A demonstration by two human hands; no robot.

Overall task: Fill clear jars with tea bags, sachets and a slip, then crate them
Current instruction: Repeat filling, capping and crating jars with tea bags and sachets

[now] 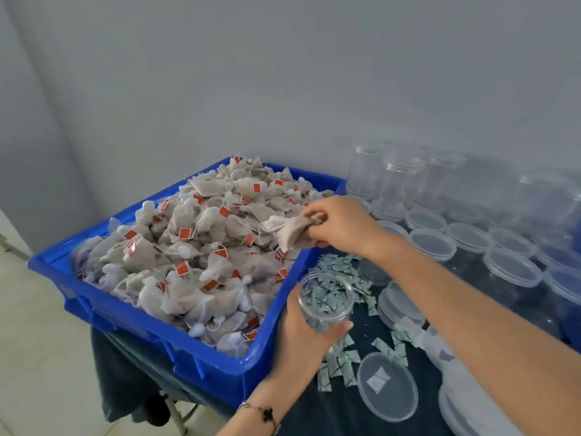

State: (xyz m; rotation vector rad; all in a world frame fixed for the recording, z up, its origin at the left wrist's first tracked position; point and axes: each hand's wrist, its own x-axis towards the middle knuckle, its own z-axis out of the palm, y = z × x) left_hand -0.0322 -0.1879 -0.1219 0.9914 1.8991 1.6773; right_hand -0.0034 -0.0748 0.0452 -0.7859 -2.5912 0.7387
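A blue crate (201, 357) is heaped with pale tea bags (195, 247) that carry red tags. My right hand (341, 225) grips a bunch of tea bags (290, 229) above the crate's right rim. Just right of the crate's near corner, my left hand (303, 333) holds a clear jar (327, 298) upright with its mouth open. Small green-and-white sachets (338, 269) lie loose on the dark table behind and below the jar; whether any are inside it I cannot tell.
Several clear jars (399, 184) stand at the back right, some upside down. Clear lids (388, 385) lie near the table's front, one with a sachet under or on it. A stack of lids (399, 306) sits beside my right forearm. The wall is close behind.
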